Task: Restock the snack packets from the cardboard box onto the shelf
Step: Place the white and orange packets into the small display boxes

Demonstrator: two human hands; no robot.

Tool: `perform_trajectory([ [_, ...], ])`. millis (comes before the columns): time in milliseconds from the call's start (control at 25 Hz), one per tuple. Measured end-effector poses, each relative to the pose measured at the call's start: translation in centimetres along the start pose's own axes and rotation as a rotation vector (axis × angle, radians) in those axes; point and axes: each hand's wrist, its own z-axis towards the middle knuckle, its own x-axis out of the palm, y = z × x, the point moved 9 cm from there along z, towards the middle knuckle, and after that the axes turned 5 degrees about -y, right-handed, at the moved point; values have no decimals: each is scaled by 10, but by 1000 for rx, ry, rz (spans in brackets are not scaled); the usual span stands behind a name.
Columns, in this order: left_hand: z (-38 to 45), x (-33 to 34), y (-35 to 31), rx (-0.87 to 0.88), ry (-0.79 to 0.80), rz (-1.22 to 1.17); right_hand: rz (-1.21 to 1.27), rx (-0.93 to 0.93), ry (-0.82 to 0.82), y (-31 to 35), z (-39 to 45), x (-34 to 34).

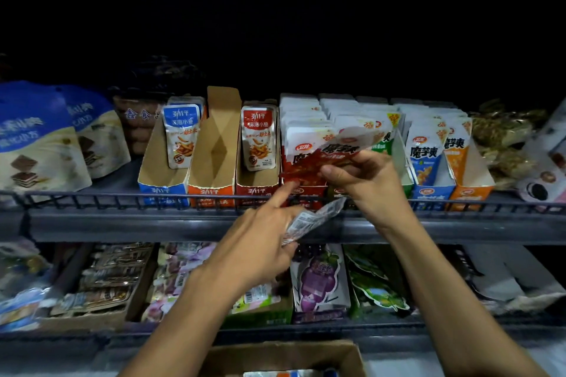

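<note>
While the right hand (pixel 364 180) pinches a red packet (pixel 333 156) over its tray (pixel 306 193) on the shelf (pixel 183 223), the left hand (pixel 260 242), gripping spare packets (pixel 312 219), could let one slip.

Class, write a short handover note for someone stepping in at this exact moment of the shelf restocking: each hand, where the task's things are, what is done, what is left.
Right hand: pinches a red and white snack packet, tilted above the red display tray on the upper shelf.
Left hand: grips a silver-backed snack packet in front of the grey wire shelf rail, forefinger pointing at the red tray.
Brown cardboard box: below, open, at least one packet visible inside.
Done: the red tray already holds a row of packets.
Left: seat both held packets, then likely fetch more from the box.
</note>
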Motion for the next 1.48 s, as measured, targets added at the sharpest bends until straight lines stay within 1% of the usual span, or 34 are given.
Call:
perform_trajectory([
  [120, 1, -1, -1, 11, 1, 6, -225, -22, 33, -3, 1, -1],
  [280, 1, -2, -1, 40, -10, -23, -521, -132, 43, 0, 9, -7],
  [320, 1, -2, 0, 41, -8, -26, -558, -154, 41, 1, 9, -7],
  [440, 2, 0, 4, 40, 6, -25, -519, -161, 14, -3, 10, -10],
  [600, 4, -3, 4, 47, -16, -25, -650, -248, 10, 7, 8, -8],
  [720, 5, -2, 3, 40, -30, -9, -820, -292, -8, 19, 5, -3],
  [800, 4, -1, 3, 31, -18, 11, -950, -268, 34, 20, 3, 7],
  [880, 2, 1, 3, 30, -5, 19, -1024, -219, 124, 16, 1, 15],
  [920, 1, 1, 4, 32, -4, 2, -1019, -194, 150, 13, 0, 15],
  [960, 1, 0, 5, 34, -6, -28, -982, -193, 139, 15, 1, 13],
  [1080, 1, -4, 6, 26, -18, -120, -740, -249, -8, 28, 4, -3],
  [1120, 2, -5, 6, 24, -18, -134, -714, -239, -14, 26, 5, -4],
  [1200, 4, -3, 8, -10, -11, -205, -728, -167, 26, 11, 5, -1],
  [1240, 4, -3, 10, -46, -22, -289, -766, -147, 32, 6, 5, -1],
  [1280, 4, -4, 13, -94, -50, -409, -813, -154, 3, 5, 5, -4],
  [1320, 4, -6, 17, -150, -86, -551, -828, -171, -60, 7, 3, -8],
  [1360, 3, -10, 20, -211, -133, -719, -752, -160, -145, 13, -2, -15],
  [1400, 1, -13, 23, -281, -177, -903, -597, -111, -211, 16, -9, -23],
  [1440, 0, -14, 24, -343, -206, -1083, -416, -23, -223, 15, -18, -25],
  [1480, 0, -13, 24, -389, -224, -1231, -284, 82, -147, 12, -27, -17],
])
